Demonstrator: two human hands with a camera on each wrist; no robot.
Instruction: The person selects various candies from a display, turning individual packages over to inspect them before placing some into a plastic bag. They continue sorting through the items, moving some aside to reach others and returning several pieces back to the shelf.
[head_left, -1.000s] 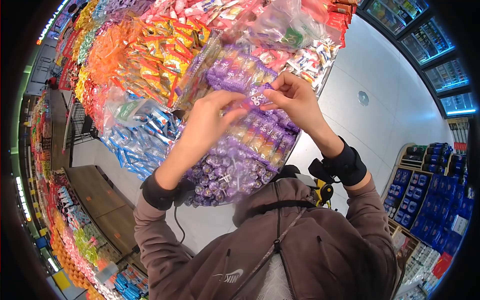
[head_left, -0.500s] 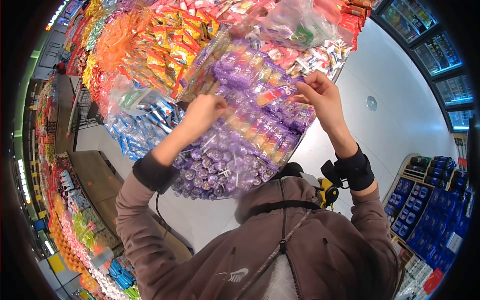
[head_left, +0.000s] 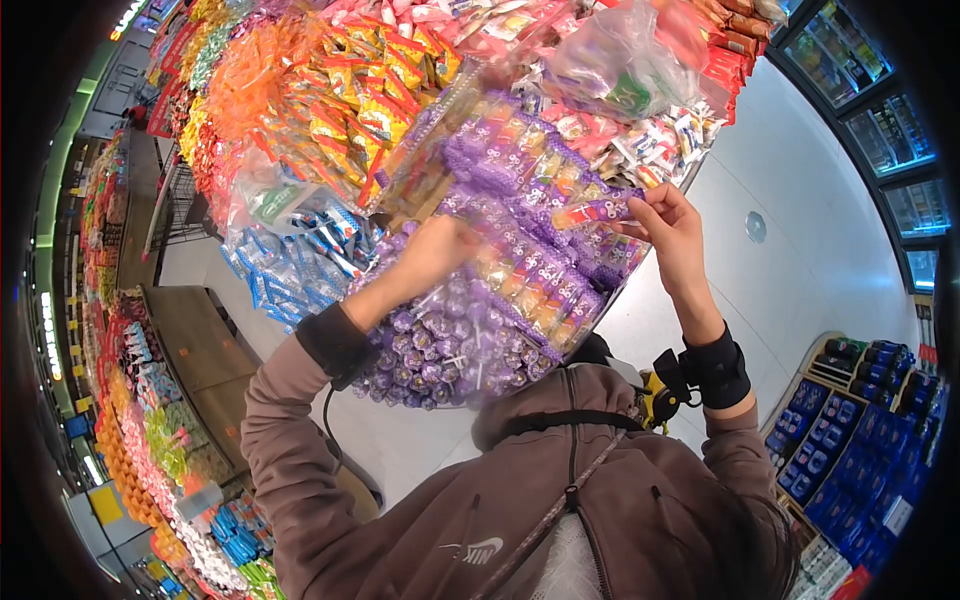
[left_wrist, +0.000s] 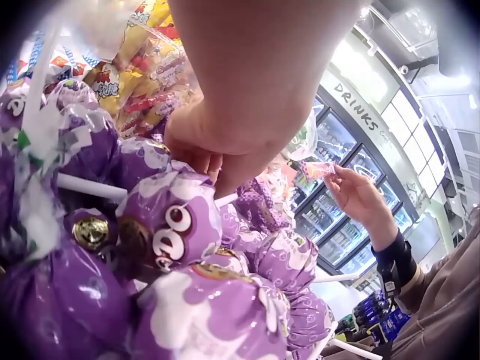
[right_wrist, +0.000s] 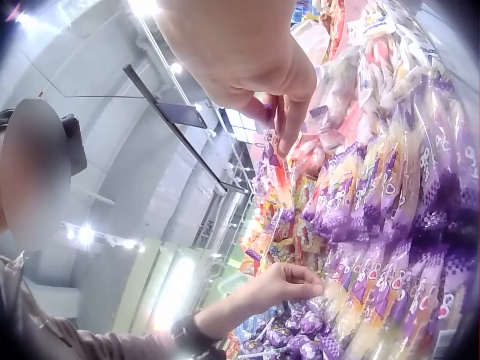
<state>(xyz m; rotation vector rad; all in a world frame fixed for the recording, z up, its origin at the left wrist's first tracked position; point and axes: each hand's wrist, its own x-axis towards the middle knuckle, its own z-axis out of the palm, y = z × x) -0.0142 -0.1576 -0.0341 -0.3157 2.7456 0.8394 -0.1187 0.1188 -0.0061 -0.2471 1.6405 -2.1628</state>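
My right hand (head_left: 672,235) pinches one end of a small candy packet (head_left: 592,213), purple at the ends with a clear, orange-red middle. It holds the packet above the rows of similar purple packets (head_left: 535,270). Seen from the right wrist, the packet (right_wrist: 280,176) hangs down from the thumb and fingertips. My left hand (head_left: 440,252), slightly blurred, is over the near-left part of these rows, beside a heap of purple-wrapped lollipops (head_left: 425,345). In the right wrist view the left hand's fingers (right_wrist: 304,286) are loosely bent at the packets' edge, and nothing shows between them.
Yellow-and-red packets (head_left: 385,110) and blue-and-white ones (head_left: 290,265) fill neighbouring sections. A clear plastic divider (head_left: 425,145) borders the purple packets. A plastic bag (head_left: 620,70) lies on the far candy. Floor (head_left: 760,290) and lit drink fridges (head_left: 880,120) are to the right.
My hands have moved apart. The right hand has drawn the packet away to the right; the left hand has pulled back toward the lollipops, then shifted slightly right over the rows.
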